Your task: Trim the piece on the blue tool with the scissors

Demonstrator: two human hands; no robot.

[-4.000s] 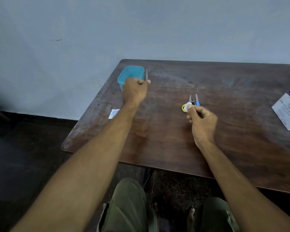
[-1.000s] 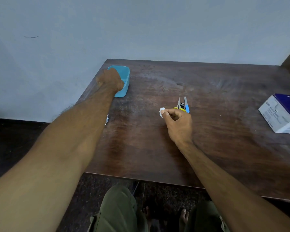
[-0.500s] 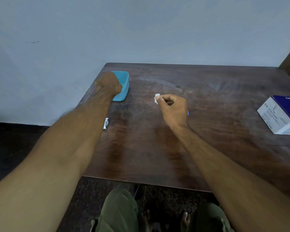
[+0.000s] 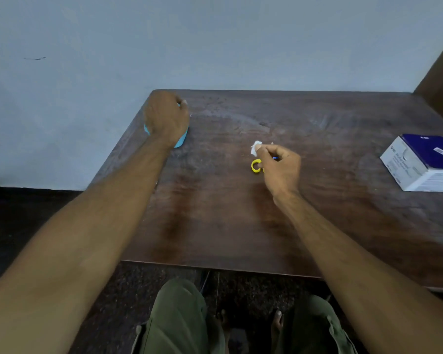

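Right hand: my right hand (image 4: 279, 166) sits above the middle of the dark brown wooden table (image 4: 241, 226), fingers curled in, thumb and forefinger pinching a small crumpled white swab (image 4: 255, 148).
Swab: it sticks out past my fingertips on the far left side of the hand, lifted a little off the wood, held only at its near edge.
Yellow loop: a yellow plastic ring handle (image 4: 255, 166) lies on the table just below the swab and just beside my knuckles, partly hidden under the hand; I cannot tell whether my fingers touch it.
Blue sliver: a thin blue tip (image 4: 275, 158) peeks out between my curled fingers; too little shows to say what it is.
Left hand: my left hand (image 4: 165, 118) is over the far left corner of the table, fingers curled down over a light blue plastic tub (image 4: 182, 139), of which only the near edge shows. Whether I actually grip the tub or anything in it is hidden by the back of the hand.
Spacing: the two hands are well apart, the swab between them but much nearer the right.
Right edge: a white and dark blue cardboard box (image 4: 422, 163) lies well away from both hands.
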